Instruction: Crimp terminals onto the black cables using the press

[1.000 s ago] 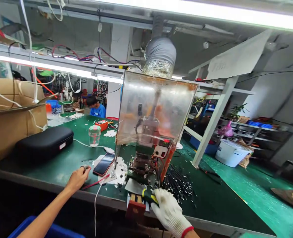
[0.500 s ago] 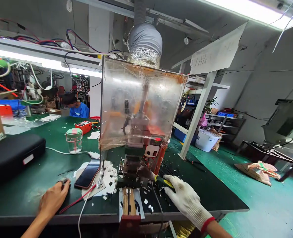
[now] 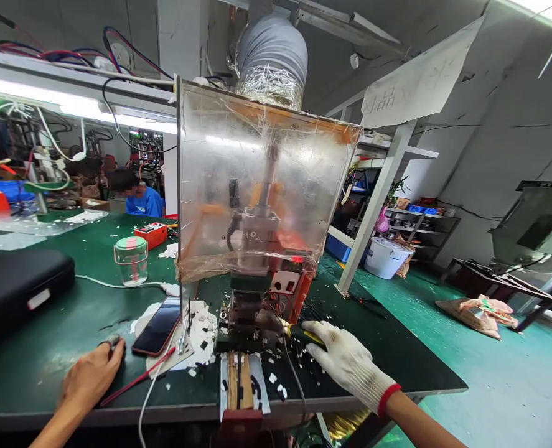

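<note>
My right hand [image 3: 348,362], in a white knit glove with a red cuff, is closed around a yellow-and-black handled tool [image 3: 304,336] whose tip points at the base of a small press machine [image 3: 257,292]. The machine stands under a clear plastic hood [image 3: 257,180] joined to a foil duct [image 3: 271,62]. My left hand [image 3: 89,382] is bare and rests on the green table, fingers curled, its fingertips pinching a small dark ring-like object [image 3: 112,341]. A phone [image 3: 158,326] and a red stick [image 3: 138,376] lie just right of that hand.
A black case [image 3: 17,287] lies at the left, a clear jar with a green lid [image 3: 130,261] behind the phone, with a white cable. White and black scraps litter the green table [image 3: 46,367]. A person in blue sits far back. A white bucket [image 3: 385,257] stands on the floor.
The view has swung slightly; both hands stay near the same spots, the right hand keeping the tool at the machine's base, the left resting by the phone.
</note>
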`<state>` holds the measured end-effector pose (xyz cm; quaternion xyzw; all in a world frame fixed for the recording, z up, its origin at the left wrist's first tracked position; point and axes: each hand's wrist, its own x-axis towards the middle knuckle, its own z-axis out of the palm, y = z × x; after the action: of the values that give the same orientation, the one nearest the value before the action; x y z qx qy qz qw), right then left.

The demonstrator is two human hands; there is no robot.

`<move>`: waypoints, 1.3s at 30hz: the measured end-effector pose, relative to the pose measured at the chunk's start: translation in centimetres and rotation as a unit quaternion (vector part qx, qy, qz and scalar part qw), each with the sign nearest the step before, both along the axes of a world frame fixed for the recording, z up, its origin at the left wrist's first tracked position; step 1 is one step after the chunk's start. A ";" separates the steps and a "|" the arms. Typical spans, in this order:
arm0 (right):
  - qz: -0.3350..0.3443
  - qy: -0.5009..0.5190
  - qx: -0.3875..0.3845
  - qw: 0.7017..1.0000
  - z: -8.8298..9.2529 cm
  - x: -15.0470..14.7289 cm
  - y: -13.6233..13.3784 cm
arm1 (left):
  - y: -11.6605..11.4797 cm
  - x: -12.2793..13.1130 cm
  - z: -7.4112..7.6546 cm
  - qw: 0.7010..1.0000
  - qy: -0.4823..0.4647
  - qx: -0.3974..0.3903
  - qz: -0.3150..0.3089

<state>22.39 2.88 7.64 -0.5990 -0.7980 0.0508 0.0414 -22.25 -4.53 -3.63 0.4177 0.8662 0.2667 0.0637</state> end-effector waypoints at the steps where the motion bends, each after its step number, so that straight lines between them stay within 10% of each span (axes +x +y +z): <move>1: 0.006 -0.004 0.000 1.000 0.2 0.0 0.1 | 0.0 0.0 0.1 1.000 0.010 -0.019 -0.002; 22: 0.048 -0.078 0.002 0.996 2.2 -0.8 1.2 | -0.5 2.1 3.5 0.976 0.068 -0.206 -0.017; 32: 0.161 -0.120 0.103 0.974 1.3 -7.8 -1.0 | -1.0 2.6 4.3 0.975 0.080 -0.206 -0.023; 39: 0.086 0.013 0.095 0.992 -1.2 -2.7 -2.9 | -0.9 2.2 3.7 0.977 0.075 -0.196 -0.028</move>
<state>19.64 -0.04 6.48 -0.5209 -0.8471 -0.0142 0.1044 -20.04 -5.46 0.11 0.4399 0.8920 0.0580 0.0864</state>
